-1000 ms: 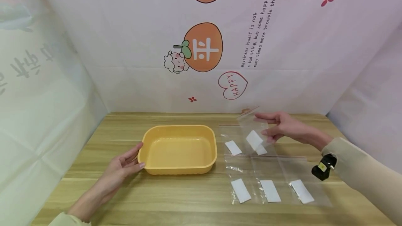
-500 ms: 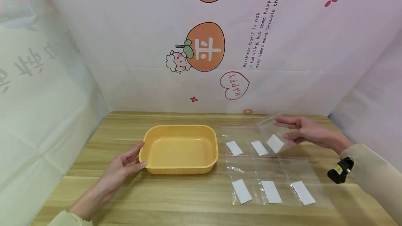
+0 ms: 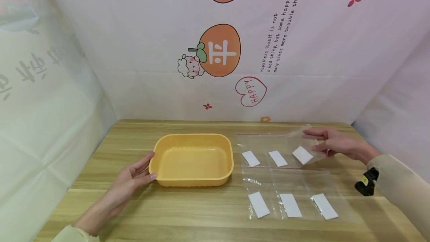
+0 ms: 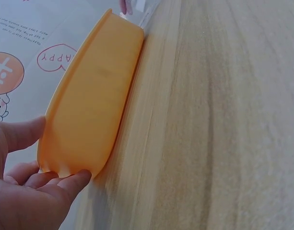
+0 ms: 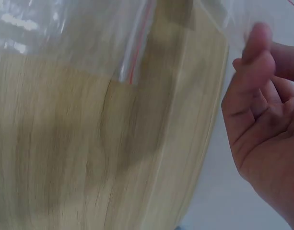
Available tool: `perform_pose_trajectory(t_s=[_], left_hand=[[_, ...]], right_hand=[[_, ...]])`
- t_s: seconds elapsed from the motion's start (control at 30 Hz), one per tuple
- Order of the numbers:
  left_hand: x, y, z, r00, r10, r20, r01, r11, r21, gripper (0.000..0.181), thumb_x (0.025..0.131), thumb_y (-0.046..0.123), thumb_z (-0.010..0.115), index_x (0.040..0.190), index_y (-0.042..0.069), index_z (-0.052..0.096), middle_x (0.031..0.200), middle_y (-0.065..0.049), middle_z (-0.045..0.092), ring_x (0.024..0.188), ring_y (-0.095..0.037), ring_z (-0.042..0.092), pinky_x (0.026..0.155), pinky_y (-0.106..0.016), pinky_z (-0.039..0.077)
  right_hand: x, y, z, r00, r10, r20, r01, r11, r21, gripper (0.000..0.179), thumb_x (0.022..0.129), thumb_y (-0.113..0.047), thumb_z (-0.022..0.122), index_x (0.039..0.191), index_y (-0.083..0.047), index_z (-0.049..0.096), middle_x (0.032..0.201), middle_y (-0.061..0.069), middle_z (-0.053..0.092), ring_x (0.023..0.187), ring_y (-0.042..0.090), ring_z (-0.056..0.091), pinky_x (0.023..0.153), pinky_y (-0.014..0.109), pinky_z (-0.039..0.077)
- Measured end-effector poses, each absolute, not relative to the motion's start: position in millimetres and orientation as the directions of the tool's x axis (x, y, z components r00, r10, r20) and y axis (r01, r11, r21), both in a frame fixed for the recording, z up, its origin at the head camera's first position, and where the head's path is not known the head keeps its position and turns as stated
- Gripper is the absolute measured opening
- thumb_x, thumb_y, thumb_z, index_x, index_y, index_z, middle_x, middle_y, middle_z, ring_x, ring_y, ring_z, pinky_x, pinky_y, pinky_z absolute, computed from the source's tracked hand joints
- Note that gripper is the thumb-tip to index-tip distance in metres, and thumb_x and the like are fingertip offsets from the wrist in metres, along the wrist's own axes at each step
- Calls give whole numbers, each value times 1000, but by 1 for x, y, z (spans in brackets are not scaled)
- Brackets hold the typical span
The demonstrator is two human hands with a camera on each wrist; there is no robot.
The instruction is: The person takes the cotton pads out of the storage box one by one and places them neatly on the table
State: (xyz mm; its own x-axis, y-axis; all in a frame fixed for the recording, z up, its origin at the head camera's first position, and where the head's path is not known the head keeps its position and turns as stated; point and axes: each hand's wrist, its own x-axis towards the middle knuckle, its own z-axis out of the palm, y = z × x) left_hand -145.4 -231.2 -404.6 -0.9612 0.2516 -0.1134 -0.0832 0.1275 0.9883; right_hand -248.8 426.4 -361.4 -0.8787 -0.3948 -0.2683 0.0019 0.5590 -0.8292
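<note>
In the head view a yellow rectangular plastic basin (image 3: 193, 179) stands on the wooden table. My left hand (image 3: 125, 182) holds its left end, and the left wrist view shows the thumb and fingers spread along that end wall. At the back right, my right hand (image 3: 339, 143) pinches the right edge of a clear zip bag (image 3: 295, 137). A white folded piece (image 3: 302, 155) lies inside this bag, whose upper corner is lifted. Beside it on the left are two more clear bags with white pieces (image 3: 277, 158) in them.
Several clear zip bags form a front row, each with a white piece (image 3: 290, 205) near its bottom. In the right wrist view, a bag with a red zip line (image 5: 137, 52) lies on the table (image 5: 89, 167). A printed white cloth (image 3: 141, 47) hangs behind the table.
My right hand has carried the zip bag right and lowered it beside the two bags of the back row. My left hand stays on the basin.
</note>
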Motion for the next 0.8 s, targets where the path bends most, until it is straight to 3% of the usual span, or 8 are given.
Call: perform_pose_trajectory(t_s=[0.33,0.4,0.43,0.5,0.57,0.67,0.73,0.8], left_hand=[[-146,-230,-404,-964,244,-109,-86,103,991,82,101,10,71,166,1,21,174,-13,13,157,-37,14,110,-20,37],[-146,-230,-404,-964,241,-112,-88,107,990,83,101,11,71,166,1,22,174,-13,13,157,-37,15,110,-20,36],[-146,-230,-404,-964,240,-112,-88,110,990,83,101,11,72,166,1,22,174,-13,13,157,-37,15,111,-21,36],[-145,-230,-403,-964,242,-114,-88,116,989,84,101,12,72,166,2,21,174,-13,12,157,-38,15,112,-24,35],[-145,-230,-403,-964,240,-118,-91,120,989,84,101,13,72,167,2,21,174,-12,12,157,-37,15,113,-25,34],[-145,-230,-403,-965,237,-116,-89,122,989,83,100,12,72,166,2,22,174,-13,13,157,-38,15,114,-26,34],[-145,-230,-403,-965,234,-116,-89,122,989,83,100,11,72,166,2,22,174,-12,13,157,-37,15,113,-25,33],[-145,-230,-403,-965,236,-115,-88,122,989,83,100,11,72,166,2,22,174,-12,13,158,-36,14,113,-24,33]], right_hand=[[-252,437,-376,-910,-341,-236,-62,674,-736,74,94,-5,75,158,5,40,153,34,46,52,12,44,47,28,42],[-252,436,-379,-916,-328,-230,-67,692,-719,74,93,-6,76,158,4,42,121,30,66,51,11,43,46,27,42],[-252,436,-381,-920,-321,-224,-71,700,-710,74,92,-5,76,157,4,42,102,24,69,50,11,43,46,27,42],[-252,435,-385,-929,-305,-210,-77,713,-697,75,90,-4,77,157,4,44,71,8,59,48,11,42,44,27,41],[-253,434,-389,-933,-302,-194,-84,711,-698,75,88,-3,76,156,5,44,56,-1,43,45,10,41,43,26,40],[-252,433,-394,-934,-314,-167,-106,694,-712,73,89,-2,76,154,9,44,62,3,53,45,11,43,42,27,41],[-252,433,-396,-934,-322,-154,-117,684,-720,71,90,-2,76,153,10,44,80,15,65,45,12,45,42,28,43],[-251,432,-398,-937,-316,-151,-117,688,-716,71,91,-3,77,153,10,45,103,26,68,46,13,47,42,30,46]])
